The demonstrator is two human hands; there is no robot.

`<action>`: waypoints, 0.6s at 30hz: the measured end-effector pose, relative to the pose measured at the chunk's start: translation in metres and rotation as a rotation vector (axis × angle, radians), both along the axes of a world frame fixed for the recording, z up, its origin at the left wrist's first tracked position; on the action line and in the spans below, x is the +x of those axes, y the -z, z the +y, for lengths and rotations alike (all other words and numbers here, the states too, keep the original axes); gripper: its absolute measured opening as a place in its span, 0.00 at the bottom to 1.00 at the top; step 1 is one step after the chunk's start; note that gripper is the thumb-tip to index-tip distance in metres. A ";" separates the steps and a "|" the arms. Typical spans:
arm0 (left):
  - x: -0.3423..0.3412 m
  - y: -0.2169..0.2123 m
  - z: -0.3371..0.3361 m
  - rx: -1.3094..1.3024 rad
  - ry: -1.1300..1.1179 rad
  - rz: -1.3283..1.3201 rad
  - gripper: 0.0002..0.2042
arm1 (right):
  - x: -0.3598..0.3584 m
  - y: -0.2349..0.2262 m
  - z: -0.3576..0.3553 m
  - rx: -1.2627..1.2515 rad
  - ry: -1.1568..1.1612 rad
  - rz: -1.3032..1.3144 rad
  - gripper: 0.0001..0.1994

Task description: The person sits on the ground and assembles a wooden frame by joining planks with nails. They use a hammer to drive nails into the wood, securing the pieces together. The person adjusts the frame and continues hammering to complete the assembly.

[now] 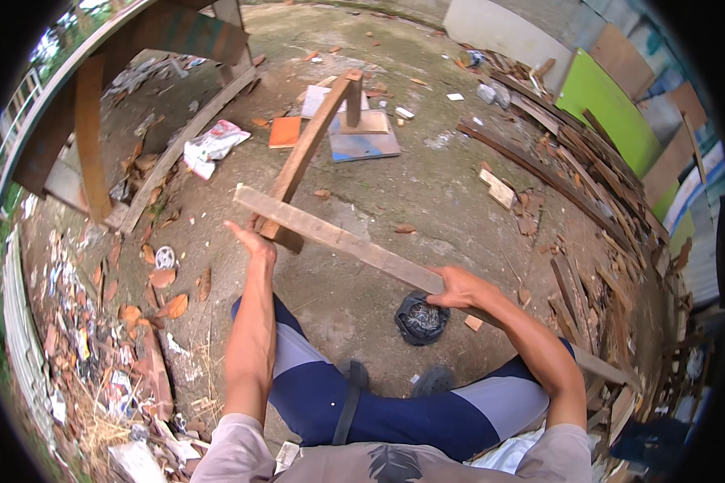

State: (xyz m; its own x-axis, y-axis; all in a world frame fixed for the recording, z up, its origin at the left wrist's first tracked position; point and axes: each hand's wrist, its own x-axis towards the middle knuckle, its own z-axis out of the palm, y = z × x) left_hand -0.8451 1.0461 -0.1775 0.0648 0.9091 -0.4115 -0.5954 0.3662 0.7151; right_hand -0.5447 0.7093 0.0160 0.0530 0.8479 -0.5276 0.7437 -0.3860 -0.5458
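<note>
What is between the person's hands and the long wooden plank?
Nothing visible. The right hand grips the long plank directly, and the left hand touches where it crosses the leaning brown plank. No other object lies between either hand and the wood.

Green board (pixel 606 109) leaning at right above piled scrap planks (pixel 576 173); orange tile (pixel 284 131), crumpled white bag (pixel 212 146), dark cap (pixel 420 319) on concrete floor (pixel 427 193).

Both bare forearms are reaching forward from short sleeves. The left hand (pixel 254 239) is raised with fingers closing in a grip, while the right hand (pixel 457 287) is curling palm-down, lower and nearer.
</note>
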 end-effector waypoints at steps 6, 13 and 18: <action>0.025 -0.028 -0.004 -0.015 -0.021 0.028 0.59 | 0.017 -0.012 0.003 -0.038 -0.022 -0.075 0.34; 0.014 -0.013 0.009 -0.057 -0.092 -0.037 0.59 | 0.019 -0.008 -0.010 -0.068 -0.042 -0.071 0.31; 0.037 -0.038 -0.016 -0.087 -0.016 -0.005 0.60 | 0.041 0.004 -0.021 -0.049 -0.022 -0.050 0.32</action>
